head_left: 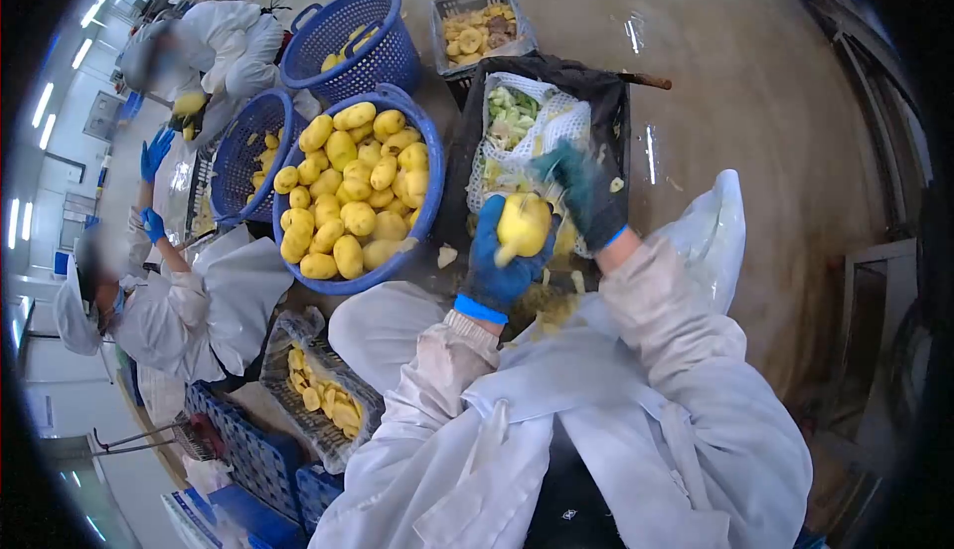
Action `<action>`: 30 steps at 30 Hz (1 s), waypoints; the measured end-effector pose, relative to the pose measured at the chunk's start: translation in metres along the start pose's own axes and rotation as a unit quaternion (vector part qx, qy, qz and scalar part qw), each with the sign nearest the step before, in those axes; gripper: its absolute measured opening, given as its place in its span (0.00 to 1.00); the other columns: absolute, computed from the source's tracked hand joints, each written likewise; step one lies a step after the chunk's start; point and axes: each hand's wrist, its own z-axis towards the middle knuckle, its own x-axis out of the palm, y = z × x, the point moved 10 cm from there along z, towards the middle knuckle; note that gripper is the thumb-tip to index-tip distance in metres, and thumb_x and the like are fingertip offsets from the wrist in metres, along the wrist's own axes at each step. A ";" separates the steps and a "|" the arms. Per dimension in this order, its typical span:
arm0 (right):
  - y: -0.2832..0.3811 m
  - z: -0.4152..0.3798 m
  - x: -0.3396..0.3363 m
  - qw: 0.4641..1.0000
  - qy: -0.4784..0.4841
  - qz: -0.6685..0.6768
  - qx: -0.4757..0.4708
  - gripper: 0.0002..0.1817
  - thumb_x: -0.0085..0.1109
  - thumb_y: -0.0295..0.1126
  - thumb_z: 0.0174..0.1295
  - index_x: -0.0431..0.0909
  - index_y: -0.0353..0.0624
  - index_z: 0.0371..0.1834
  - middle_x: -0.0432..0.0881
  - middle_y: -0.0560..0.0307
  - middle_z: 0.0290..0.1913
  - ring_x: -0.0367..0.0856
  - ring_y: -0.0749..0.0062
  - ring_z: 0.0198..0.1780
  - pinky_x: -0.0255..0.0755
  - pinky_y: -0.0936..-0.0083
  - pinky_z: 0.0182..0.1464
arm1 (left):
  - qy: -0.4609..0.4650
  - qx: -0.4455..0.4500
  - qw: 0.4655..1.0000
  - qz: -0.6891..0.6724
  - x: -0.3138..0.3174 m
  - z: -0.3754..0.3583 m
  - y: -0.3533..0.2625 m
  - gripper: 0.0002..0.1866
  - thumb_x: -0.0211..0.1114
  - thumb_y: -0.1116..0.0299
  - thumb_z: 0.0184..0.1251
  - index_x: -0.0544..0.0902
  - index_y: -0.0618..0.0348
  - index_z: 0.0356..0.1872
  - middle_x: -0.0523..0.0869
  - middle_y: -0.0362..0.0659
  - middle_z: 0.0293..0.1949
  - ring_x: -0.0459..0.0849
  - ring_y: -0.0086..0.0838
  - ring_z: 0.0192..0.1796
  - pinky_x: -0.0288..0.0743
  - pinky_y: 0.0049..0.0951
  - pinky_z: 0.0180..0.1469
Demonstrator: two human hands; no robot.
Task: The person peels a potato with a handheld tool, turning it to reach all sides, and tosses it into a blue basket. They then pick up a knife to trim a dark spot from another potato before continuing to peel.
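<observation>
My left hand [489, 273], in a blue glove, is closed around a smooth yellow fruit [523, 225], which looks peeled. Close beside it is my right hand [584, 189], in a dark green-blue glove smeared by motion; its fingers and anything in them cannot be made out. Both hands are over a black-lined crate [616, 137] holding white mesh foam [522, 89] and green scraps [510, 117]. To the left of my hands, a blue basket [430, 213] is heaped with yellow fruits [358, 186] of the same look.
Two more blue baskets [393, 52] [238, 166] stand beyond. Crates with yellow pieces lie at the back [480, 32] and lower left [328, 400]. Two people in white [189, 320] [234, 47] sit at left. Wet floor [715, 82] extends right.
</observation>
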 end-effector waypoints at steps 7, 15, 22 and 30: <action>-0.003 0.008 -0.018 0.991 -0.025 -0.108 -0.069 0.19 0.50 0.45 0.66 0.79 0.39 0.32 0.80 0.59 0.30 0.77 0.76 0.34 0.72 0.76 0.41 | 0.038 0.071 0.969 0.235 0.023 -0.013 -0.019 0.21 0.60 0.65 0.60 0.70 0.58 0.54 0.77 0.48 0.52 0.79 0.35 0.51 0.77 0.32 0.49; 0.032 -0.009 0.017 0.982 0.038 -0.171 -0.078 0.19 0.47 0.42 0.68 0.79 0.37 0.35 0.82 0.57 0.33 0.77 0.75 0.33 0.72 0.77 0.41 | 0.018 -0.137 0.968 -0.210 0.017 -0.010 0.017 0.24 0.59 0.69 0.61 0.66 0.52 0.60 0.77 0.49 0.52 0.79 0.33 0.51 0.78 0.37 0.49; -0.004 0.021 -0.042 0.995 -0.094 -0.028 0.009 0.22 0.48 0.49 0.67 0.80 0.40 0.30 0.81 0.60 0.27 0.75 0.79 0.28 0.69 0.79 0.36 | 0.049 0.110 0.986 0.115 0.036 -0.034 -0.035 0.38 0.74 0.74 0.47 0.61 0.66 0.58 0.77 0.51 0.47 0.78 0.39 0.50 0.76 0.35 0.49; 0.015 0.008 -0.009 0.998 -0.047 -0.027 0.014 0.22 0.50 0.48 0.66 0.81 0.39 0.28 0.80 0.61 0.25 0.73 0.81 0.24 0.68 0.80 0.31 | -0.006 0.336 0.693 0.637 0.034 -0.038 -0.055 0.27 0.67 0.67 0.58 0.64 0.62 0.55 0.78 0.49 0.42 0.83 0.35 0.42 0.81 0.32 0.41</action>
